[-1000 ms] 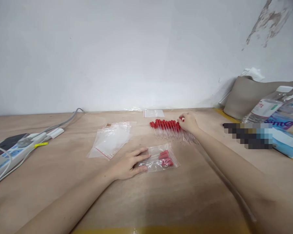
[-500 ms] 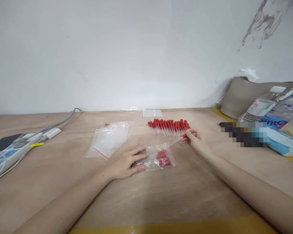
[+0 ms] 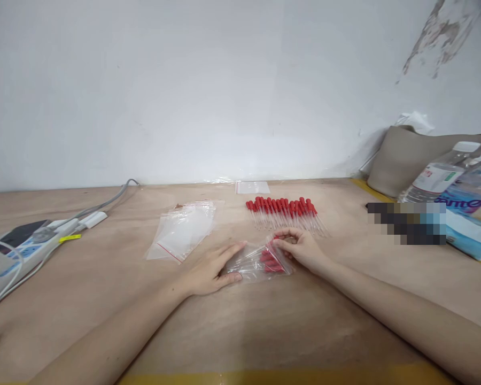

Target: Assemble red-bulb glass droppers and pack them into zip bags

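The right hand [image 3: 304, 248] pinches a dropper [image 3: 276, 239] by its red bulb between thumb and forefinger at the mouth of a clear zip bag [image 3: 246, 274]; whether the film is caught too cannot be told. The left hand [image 3: 206, 271] lies with fingers spread and thumb apart, touching the bag's other end. The bag lies flat near the middle of the surface [image 3: 240, 326], with bagged droppers [image 3: 269, 265] inside, bulbs toward the mouth. Just beyond the right hand, toward the back edge, is a row of red-bulbed droppers [image 3: 282, 208]; left of it, a pile of zip bags [image 3: 184, 227], and at the back edge a single bag [image 3: 253, 187]. A power strip [image 3: 32, 251] sits by the left edge; a bottle [image 3: 435, 176] and a wipes pack [image 3: 471, 232] crowd the right. Half a second ago, the right hand held the dropper outside the bag, beside the row; the left hand has stayed put.
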Action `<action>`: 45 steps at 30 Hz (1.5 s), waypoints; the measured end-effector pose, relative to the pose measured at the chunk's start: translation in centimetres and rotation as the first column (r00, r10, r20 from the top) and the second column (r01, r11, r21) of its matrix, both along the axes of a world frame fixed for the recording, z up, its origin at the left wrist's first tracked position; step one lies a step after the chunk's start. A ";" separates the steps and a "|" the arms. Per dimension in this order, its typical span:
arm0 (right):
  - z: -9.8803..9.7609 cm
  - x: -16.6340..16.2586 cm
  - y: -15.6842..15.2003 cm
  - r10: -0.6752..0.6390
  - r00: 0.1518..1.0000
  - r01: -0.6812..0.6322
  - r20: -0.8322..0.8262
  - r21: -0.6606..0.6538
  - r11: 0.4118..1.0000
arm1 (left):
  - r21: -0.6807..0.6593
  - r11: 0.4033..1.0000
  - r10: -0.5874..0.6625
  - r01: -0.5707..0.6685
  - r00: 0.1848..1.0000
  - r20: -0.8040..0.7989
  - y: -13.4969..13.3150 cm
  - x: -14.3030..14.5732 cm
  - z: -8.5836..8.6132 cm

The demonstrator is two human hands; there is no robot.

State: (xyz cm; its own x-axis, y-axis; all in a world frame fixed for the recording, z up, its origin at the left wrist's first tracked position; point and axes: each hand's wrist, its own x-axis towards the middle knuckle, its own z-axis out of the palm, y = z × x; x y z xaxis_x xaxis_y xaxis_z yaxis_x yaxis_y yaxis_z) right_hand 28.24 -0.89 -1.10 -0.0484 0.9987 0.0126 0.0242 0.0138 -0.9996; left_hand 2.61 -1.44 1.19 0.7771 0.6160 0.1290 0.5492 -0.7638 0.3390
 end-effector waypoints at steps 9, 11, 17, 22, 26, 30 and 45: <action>-0.3 0.4 0.0 -0.029 0.941 -0.067 0.338 0.269 0.961 | 0.001 1.000 -0.021 0.021 0.999 0.033 0.0 0.1 0.1; -0.4 0.7 -0.1 0.008 0.930 -0.137 0.368 0.325 0.936 | 0.007 1.000 -0.028 0.028 0.999 0.037 0.0 0.1 0.1; 0.0 0.4 -0.3 0.252 0.911 -0.346 0.326 0.271 0.898 | 0.017 1.000 -0.019 0.019 0.999 0.029 0.0 0.1 -0.1; -0.5 0.6 0.5 0.143 0.897 -0.255 0.419 0.225 0.940 | 0.027 1.000 -0.010 0.010 1.000 0.000 0.0 0.1 0.1; -1.2 1.1 1.1 -0.013 0.889 -0.103 0.458 0.228 0.968 | 0.027 1.000 0.000 0.001 1.000 -0.014 0.0 0.1 0.1; -1.0 1.3 1.0 0.123 0.905 -0.218 0.408 0.193 0.957 | 0.029 1.000 -0.007 0.007 1.000 0.000 0.0 0.1 0.1; -1.4 1.8 0.8 0.041 0.881 -0.158 0.471 0.213 0.964 | 0.036 0.999 -0.006 0.007 1.000 -0.027 0.1 -0.1 -0.2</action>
